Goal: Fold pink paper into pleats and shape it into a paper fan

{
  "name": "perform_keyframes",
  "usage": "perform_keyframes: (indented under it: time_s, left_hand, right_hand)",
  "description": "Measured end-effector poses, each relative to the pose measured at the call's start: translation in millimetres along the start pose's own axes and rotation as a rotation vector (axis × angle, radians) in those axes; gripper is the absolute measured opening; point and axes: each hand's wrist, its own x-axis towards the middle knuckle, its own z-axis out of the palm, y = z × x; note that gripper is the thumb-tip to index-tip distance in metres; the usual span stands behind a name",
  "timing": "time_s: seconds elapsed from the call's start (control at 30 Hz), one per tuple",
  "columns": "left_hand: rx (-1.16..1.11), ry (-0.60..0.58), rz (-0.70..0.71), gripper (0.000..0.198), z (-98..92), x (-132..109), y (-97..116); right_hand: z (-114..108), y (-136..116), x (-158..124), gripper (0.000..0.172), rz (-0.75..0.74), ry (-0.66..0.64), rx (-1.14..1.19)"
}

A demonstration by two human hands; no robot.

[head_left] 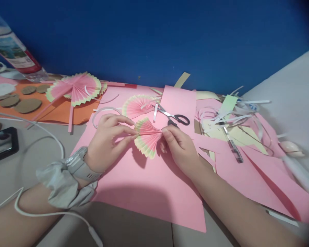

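Observation:
A small pleated paper fan (148,136), pink with a yellow-green edge, is spread between my two hands above a pink sheet (149,192). My right hand (179,145) pinches the gathered pink point of the fan. At the fan's left edge, the fingertips of my left hand (112,139) hold the green rim. Just behind lies another pleated fan (136,106), and beside it are black-handled scissors (181,119).
Finished-looking fans (79,88) lie at the back left on orange paper (77,115) near cardboard ovals (28,105). A bottle (18,51), a phone (3,144) and a white cable (51,133) are left. Paper strips (211,115) and a cutter (232,144) lie right.

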Motion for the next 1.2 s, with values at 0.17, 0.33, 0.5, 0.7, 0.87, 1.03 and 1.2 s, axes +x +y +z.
perform_keyframes:
  time_s: [0.17,0.33,0.5,0.7,0.87,1.03,1.2]
  left_hand:
    - [-0.025,-0.004,-0.031,0.009,0.5,0.3,-1.4]
    - [-0.033,-0.003,-0.008,0.009,1.2,0.3,-1.9]
    - [-0.030,0.009,0.026,0.009,0.9,-0.2,-1.7]
    - [-0.030,-0.029,0.022,0.010,1.0,-1.5,0.3]
    - [-0.030,-0.027,0.034,0.009,0.7,-0.9,-0.1]
    - [-0.028,-0.031,-0.003,0.008,0.1,0.0,0.7]
    - [-0.052,0.004,-0.021,0.008,-0.3,0.6,-0.3]
  right_hand:
    - [-0.6,0.5,-0.5,0.035,-0.013,-0.003,-0.013]
    - [-1.3,1.9,0.1,0.035,-0.018,0.003,-0.026]
    - [-0.6,2.5,1.5,0.034,-0.005,0.004,0.038]
    - [-0.1,4.2,4.1,0.034,0.018,0.011,0.097]
    - [-0.9,4.1,3.6,0.033,0.025,0.019,0.085]
    - [-1.6,5.2,1.8,0.032,0.010,0.027,0.063]
    - [-0.9,7.3,0.4,0.029,-0.038,0.117,0.125]
